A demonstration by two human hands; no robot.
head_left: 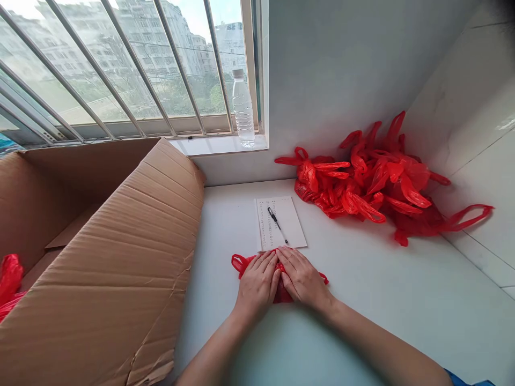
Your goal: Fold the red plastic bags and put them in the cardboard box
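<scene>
A red plastic bag (284, 294) lies on the white tabletop in front of me, mostly covered by my hands. My left hand (259, 280) rests flat on its left part, fingers stretched out and pointing away from me. Beside it, my right hand (302, 276) presses flat on the right part, with the fingertips of both hands almost meeting. One handle loop sticks out to the left of my left hand, and a bit of red shows past my right hand. Just beyond the bag lies a sheet of paper or notepad (295, 228) with a black pen (277, 222) on it.
A large open cardboard box (120, 257) stands at the left, with red plastic (10, 281) inside. Against the wall at the back right sits a heap of red plastic bags (362, 182). A water bottle (243, 110) stands on the sill of a barred window (132, 69).
</scene>
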